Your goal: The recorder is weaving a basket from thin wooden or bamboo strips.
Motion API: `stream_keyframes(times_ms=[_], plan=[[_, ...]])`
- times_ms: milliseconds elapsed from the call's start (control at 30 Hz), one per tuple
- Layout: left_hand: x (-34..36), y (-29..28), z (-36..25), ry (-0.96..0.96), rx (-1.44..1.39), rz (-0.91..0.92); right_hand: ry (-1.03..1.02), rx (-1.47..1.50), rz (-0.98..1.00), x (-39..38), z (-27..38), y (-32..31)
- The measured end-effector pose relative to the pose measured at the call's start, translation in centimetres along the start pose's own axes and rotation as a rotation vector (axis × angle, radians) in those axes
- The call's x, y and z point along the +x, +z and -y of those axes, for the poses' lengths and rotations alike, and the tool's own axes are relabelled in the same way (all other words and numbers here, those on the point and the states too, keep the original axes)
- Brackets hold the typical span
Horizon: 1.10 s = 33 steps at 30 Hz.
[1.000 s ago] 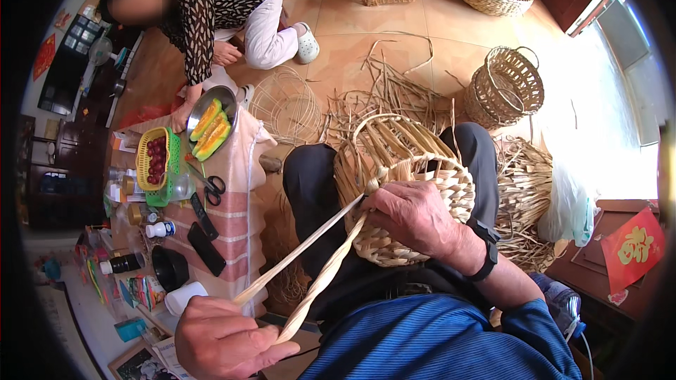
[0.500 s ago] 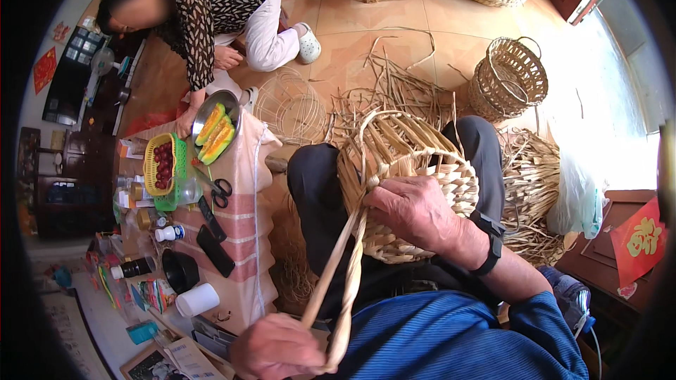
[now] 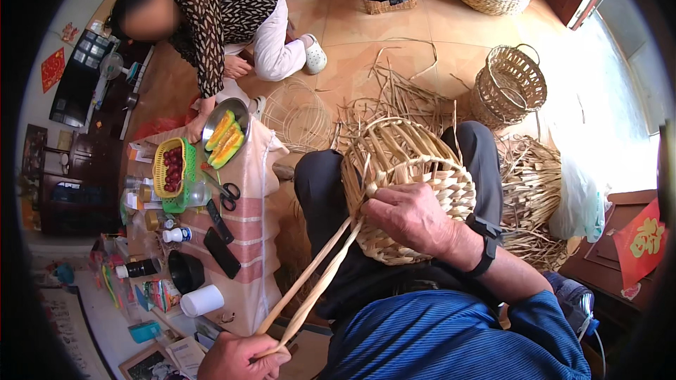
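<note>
Basket [image 3: 403, 149], half woven, sits in the wearer's lap between two dark trouser legs [image 3: 318, 186], tilted so that I see through its open mouth to the bare slats. From my distant seat I follow both hands through the head camera. At the rim, the right hand [image 3: 412, 218] has thumb and fingers pressed together, clamped on the strands [image 3: 320, 287] where they leave the weave; its fingertips are partly hidden from me. Low in my view, the left hand [image 3: 239, 357] is closed on the far ends of those same strands, which run taut and slightly apart between the two hands. I see a black watch [image 3: 486, 243] on the right wrist.

To the left stands a cloth-covered table [image 3: 246, 232] with scissors [image 3: 229, 198], a black phone [image 3: 222, 253] and a metal bowl [image 3: 241, 114] of melon slices [image 3: 225, 142]. Another person [image 3: 225, 7] reaches toward that bowl. Beyond the lap, loose strips [image 3: 401, 91] litter the floor near a second basket [image 3: 510, 84], which stands by itself.
</note>
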State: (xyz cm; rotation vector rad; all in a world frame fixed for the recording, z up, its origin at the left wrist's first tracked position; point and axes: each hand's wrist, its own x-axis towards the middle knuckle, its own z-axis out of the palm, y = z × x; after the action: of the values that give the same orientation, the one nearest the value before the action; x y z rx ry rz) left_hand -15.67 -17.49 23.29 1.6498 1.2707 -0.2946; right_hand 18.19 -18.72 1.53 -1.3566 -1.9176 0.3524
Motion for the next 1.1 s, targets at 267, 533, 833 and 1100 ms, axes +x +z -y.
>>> stream_keyframes(times_ms=[267, 533, 833, 1100], plan=[[3.0, -5.3, 0.6, 1.099, 0.19, 0.289, 0.054, 0.032, -0.086, 0.0, -0.2, 0.5], [-3.6, -4.7, -0.6, -0.229, 0.222, -0.127, 0.079, 0.035, -0.114, -0.1, -0.8, 0.6], [13.5, 6.0, 3.2, 0.155, -0.692, 0.252, 0.062, 0.03, -0.083, 0.1, 0.1, 0.4], [19.5, 6.9, 0.3, 0.221, -0.759, 0.154, 0.15, 0.032, -0.073, 0.0, 0.6, -0.4]])
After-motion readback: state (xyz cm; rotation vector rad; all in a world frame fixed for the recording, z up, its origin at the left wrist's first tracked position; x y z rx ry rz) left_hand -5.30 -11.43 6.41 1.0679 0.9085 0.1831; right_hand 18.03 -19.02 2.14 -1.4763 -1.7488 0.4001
